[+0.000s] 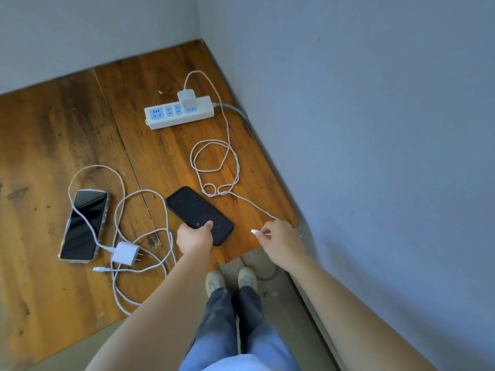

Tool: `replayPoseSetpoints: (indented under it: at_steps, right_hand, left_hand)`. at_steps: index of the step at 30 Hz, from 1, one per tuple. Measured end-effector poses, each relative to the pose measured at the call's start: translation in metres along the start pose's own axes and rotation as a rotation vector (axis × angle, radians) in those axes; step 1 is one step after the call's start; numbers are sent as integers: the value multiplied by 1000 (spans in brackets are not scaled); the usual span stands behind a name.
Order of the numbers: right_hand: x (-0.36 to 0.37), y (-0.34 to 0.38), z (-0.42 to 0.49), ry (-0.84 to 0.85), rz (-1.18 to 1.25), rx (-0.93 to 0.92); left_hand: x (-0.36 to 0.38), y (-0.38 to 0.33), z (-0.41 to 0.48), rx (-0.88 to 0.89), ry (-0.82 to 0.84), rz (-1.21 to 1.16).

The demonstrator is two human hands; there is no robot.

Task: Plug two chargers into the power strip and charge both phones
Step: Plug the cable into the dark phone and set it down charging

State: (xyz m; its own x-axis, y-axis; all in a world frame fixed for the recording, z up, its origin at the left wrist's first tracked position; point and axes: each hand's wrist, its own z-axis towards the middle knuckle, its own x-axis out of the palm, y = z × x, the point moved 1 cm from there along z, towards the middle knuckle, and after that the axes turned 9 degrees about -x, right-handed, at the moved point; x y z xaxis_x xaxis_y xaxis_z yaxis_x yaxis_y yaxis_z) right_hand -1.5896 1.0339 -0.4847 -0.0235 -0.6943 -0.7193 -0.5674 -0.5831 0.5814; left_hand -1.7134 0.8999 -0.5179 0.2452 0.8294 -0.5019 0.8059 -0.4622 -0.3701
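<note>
A white power strip lies at the back of the wooden table, with one white charger plugged into its right end. That charger's cable loops forward to a plug tip pinched in my right hand. My left hand grips the near end of a black phone, a short gap left of the tip. A second phone in a clear case lies at the left. The second charger lies unplugged beside it, its cable coiled over the table and across that phone.
The wooden table sits in a corner, with grey walls behind and to the right. Its near edge runs diagonally in front of my legs and shoes. The strip's grey lead drops off the right edge.
</note>
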Motion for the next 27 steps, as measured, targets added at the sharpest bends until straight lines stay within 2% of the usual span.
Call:
replayPoseSetpoints:
  at_steps: [3, 9, 13, 22, 27]
  right_hand:
    - [-15, 7, -4, 21, 85, 20]
    - [-48, 32, -16, -27, 219, -25]
    - [-64, 50, -26, -51, 357, -89]
    - [-72, 76, -31, -36, 381, -177]
    - [-71, 81, -27, -34, 360, -164]
  left_hand:
    - [-14, -7, -15, -24, 100, -98]
    - [-50, -27, -59, -284, 371, -498]
    - [-64, -27, -83, -307, 504, -600]
    - [-77, -31, -111, -286, 550, -671]
    - [-83, -29, -111, -293, 550, -679]
